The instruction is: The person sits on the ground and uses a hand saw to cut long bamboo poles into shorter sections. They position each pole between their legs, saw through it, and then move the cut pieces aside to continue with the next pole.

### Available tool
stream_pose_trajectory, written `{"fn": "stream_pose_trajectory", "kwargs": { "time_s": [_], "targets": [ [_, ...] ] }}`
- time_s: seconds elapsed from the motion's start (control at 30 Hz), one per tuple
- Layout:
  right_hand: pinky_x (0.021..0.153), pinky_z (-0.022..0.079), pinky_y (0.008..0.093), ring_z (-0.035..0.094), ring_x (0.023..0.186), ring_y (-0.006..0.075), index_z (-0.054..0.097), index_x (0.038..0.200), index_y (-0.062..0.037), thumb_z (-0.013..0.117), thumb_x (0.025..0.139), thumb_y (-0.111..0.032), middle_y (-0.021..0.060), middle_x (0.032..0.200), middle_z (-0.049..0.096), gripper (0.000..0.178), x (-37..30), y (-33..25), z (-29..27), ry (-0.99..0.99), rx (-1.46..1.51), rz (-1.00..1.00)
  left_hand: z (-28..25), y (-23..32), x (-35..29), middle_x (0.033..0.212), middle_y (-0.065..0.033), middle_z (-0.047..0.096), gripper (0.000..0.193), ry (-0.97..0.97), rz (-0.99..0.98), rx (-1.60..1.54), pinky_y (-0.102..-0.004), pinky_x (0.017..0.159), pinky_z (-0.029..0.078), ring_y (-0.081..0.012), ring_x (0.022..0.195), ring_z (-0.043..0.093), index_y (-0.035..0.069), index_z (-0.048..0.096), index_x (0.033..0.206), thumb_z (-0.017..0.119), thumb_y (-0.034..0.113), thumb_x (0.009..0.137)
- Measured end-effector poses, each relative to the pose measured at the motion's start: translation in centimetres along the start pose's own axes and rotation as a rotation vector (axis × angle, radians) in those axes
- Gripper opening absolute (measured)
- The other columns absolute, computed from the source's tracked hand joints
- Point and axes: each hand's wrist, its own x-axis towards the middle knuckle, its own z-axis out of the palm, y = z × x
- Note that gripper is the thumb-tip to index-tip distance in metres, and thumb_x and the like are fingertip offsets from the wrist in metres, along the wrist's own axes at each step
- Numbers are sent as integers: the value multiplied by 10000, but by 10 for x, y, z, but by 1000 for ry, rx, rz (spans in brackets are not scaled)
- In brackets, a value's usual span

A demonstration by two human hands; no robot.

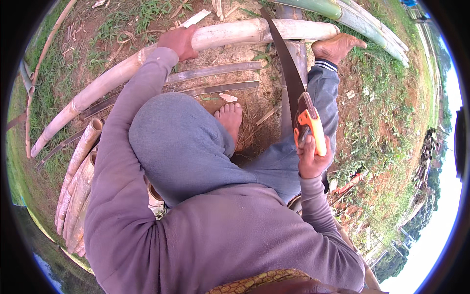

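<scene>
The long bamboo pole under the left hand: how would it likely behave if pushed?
The bamboo pole would probably tend to roll, being round, though the left hand grips it. It looks likely to stay stiff, being thick and jointed. It may be light for its size if hollow like the open-ended bamboo lengths at left.

Lying across the ground [352, 127] toward its far edge: bamboo pole [230, 33], saw [293, 78] over its right part; nearer, strips [215, 71]; left, tubes [73, 181].
</scene>
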Motion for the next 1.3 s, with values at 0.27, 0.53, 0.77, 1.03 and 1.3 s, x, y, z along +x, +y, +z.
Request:
{"fn": "stream_pose_trajectory", "kwargs": {
  "time_s": [0.27,0.53,0.77,1.03,1.3],
  "targets": [
    [621,533,293,663,668,119,715,1055,64,751,1021,-209,57,778,724,278,201,-26,120,0,-194,-100,-14,15,7,1152,-162,752,767,32,35,10,-518,939,580,-385,1078,732,189,563,1433,856,390,754],
    [534,479,206,608,594,50,636,1093,15,703,1047,-108,22,765,676,148,4,-3,2,-38,-22,-12,2,-2,-3,1162,-158,750,730,30,2,-18,-520,947,582,-386,1088,728,159,586,1401,857,346,749],
    [637,536,302,675,693,113,715,1041,46,795,984,-201,99,826,750,266,168,18,92,34,-153,-182,-8,21,7,1185,-164,751,744,66,48,11,-520,950,582,-391,1089,726,162,577,1404,861,362,746],
    [660,563,221,692,779,89,632,1153,45,719,1023,-52,62,887,713,184,40,-2,30,-65,57,63,-1,-1,-5,1142,-159,750,672,60,6,11,-523,918,595,-388,1057,739,152,595,1317,869,391,751],
    [635,535,257,673,721,80,710,1050,55,761,1011,-167,50,813,731,230,171,-2,105,-19,-52,-118,-3,20,4,1150,-158,737,711,93,31,22,-526,930,588,-390,1080,730,168,575,1366,862,403,759]
  ]
}}
